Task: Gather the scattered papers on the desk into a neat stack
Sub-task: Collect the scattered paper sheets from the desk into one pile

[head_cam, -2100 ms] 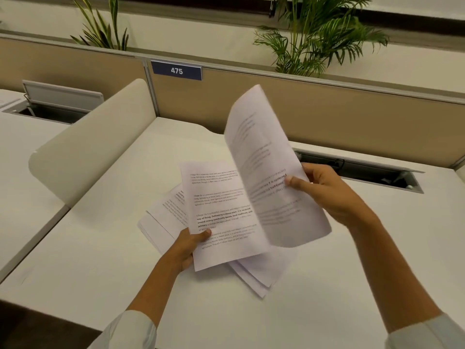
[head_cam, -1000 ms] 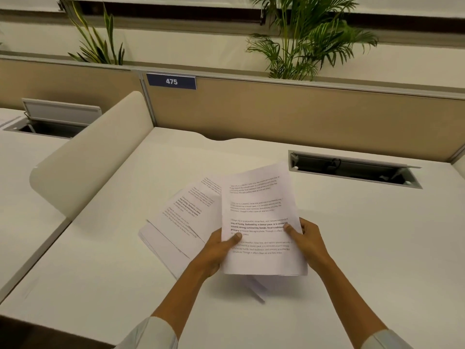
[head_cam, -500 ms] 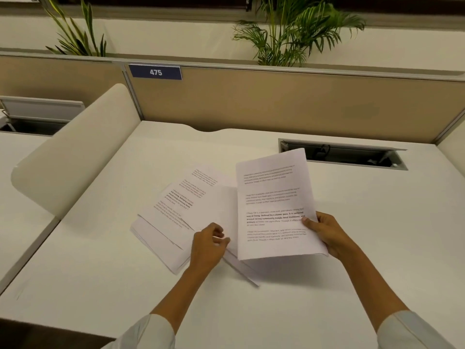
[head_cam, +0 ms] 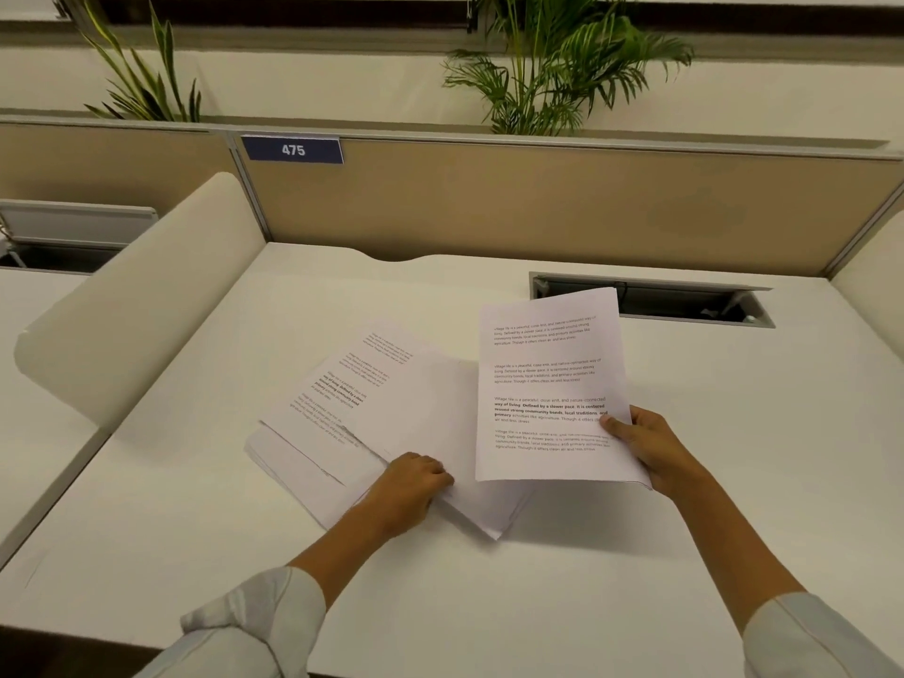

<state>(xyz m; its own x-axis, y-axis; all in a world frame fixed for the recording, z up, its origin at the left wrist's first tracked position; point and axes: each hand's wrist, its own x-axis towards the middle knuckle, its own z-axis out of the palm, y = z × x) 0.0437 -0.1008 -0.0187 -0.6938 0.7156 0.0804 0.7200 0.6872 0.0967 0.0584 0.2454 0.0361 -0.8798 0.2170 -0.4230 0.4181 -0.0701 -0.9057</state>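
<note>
Head view has us partway through the gathering: our right hand point(head_cam: 653, 445) pinches a small sheaf of printed sheets point(head_cam: 550, 389) by its right edge, thumb on top over the text and the other fingers hidden beneath, holding it lifted and tilted toward us just right of the fanned pile point(head_cam: 352, 408). That pile lies flat on the white desk point(head_cam: 636, 555), its sheets skewed so that several lower-left edges and corners show, one past another. Our left hand point(head_cam: 413, 486) is curled at the pile's near edge with the fingertips tucked against the paper; we cannot tell whether it already grips sheets or only presses on them. We judge the step in hand to be collecting the remaining loose sheets, so the next move calls for sliding fingers under the pile's near edge, lifting it whole and joining it with the sheaf, then tapping the edges square. All the paper is thin, matte white and flexible; the sheaf bows slightly. Blocks of small black text mark the upper faces. Beyond the pile, an open cable tray slot point(head_cam: 685, 300) cuts the smooth desk, its left end partly behind the sheaf.
</note>
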